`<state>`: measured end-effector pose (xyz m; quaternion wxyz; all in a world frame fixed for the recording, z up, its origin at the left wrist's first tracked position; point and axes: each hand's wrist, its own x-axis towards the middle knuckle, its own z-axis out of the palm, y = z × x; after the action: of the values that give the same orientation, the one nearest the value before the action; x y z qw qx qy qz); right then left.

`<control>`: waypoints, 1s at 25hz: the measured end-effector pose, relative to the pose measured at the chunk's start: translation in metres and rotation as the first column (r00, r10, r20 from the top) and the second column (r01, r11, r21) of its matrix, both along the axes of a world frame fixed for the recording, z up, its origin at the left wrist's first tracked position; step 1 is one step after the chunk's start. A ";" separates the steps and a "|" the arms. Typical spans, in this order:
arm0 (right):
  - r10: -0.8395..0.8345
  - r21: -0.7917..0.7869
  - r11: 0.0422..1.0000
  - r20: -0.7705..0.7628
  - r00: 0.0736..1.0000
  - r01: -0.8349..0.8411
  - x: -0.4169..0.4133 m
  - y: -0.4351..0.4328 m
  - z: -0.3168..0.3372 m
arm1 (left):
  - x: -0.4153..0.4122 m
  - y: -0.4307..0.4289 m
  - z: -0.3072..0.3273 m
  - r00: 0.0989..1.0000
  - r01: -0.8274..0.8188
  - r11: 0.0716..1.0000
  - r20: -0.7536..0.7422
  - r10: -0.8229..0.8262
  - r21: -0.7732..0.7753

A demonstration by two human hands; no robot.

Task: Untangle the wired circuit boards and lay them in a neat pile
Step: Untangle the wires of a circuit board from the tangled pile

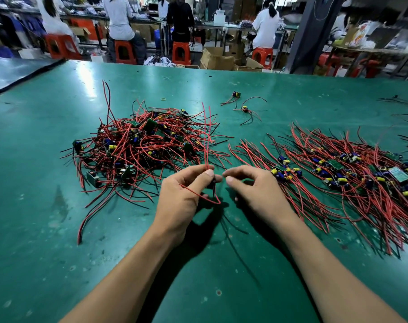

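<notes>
Green worktop (pixel 46 206) in a busy workshop: a tangled heap (pixel 137 145) of wired circuit boards lies left, a combed pile (pixel 338 173) right, so roughly half remains. The left hand (pixel 182 199) pinches one board's red wires (pixel 206 141) between them; the right hand (pixel 256 190) curls its fingers (pixel 239 170) alongside, grip unclear.

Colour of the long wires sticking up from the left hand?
Red wires above the left hand; head view.

Tangled board heap (pixel 137 145) left, aligned pile (pixel 352 169) right, held wires (pixel 206 141) upright, board seemingly hidden
</notes>
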<state>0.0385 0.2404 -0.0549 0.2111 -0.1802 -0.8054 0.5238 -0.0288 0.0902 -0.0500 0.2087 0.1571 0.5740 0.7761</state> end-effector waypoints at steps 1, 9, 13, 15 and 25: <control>0.075 0.057 0.995 0.024 0.997 -0.076 0.001 -0.003 -0.001 | -0.001 -0.001 0.001 1.000 -0.017 0.999 0.021 0.016 0.035; 0.257 -0.269 0.919 -0.143 0.956 -0.287 0.000 -0.031 0.000 | -0.001 0.001 0.006 0.988 0.000 0.991 0.151 -0.021 0.137; 0.228 -0.171 0.953 -0.140 0.964 -0.250 -0.001 -0.036 0.005 | -0.003 -0.002 0.006 0.989 0.021 0.989 0.143 -0.041 0.145; 0.187 -0.198 0.958 -0.121 0.975 -0.208 -0.003 -0.036 0.005 | -0.004 -0.003 0.005 0.990 0.009 0.988 0.139 -0.031 0.156; 0.105 -0.790 0.562 -0.227 0.968 -0.247 0.001 -0.018 0.028 | -0.004 -0.001 0.000 0.989 0.116 0.992 0.090 -0.120 0.046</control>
<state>0.0392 0.2227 -0.0272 0.1134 -0.1342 -0.4711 0.8644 -0.0327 0.0893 -0.0501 0.2774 0.1586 0.5375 0.7804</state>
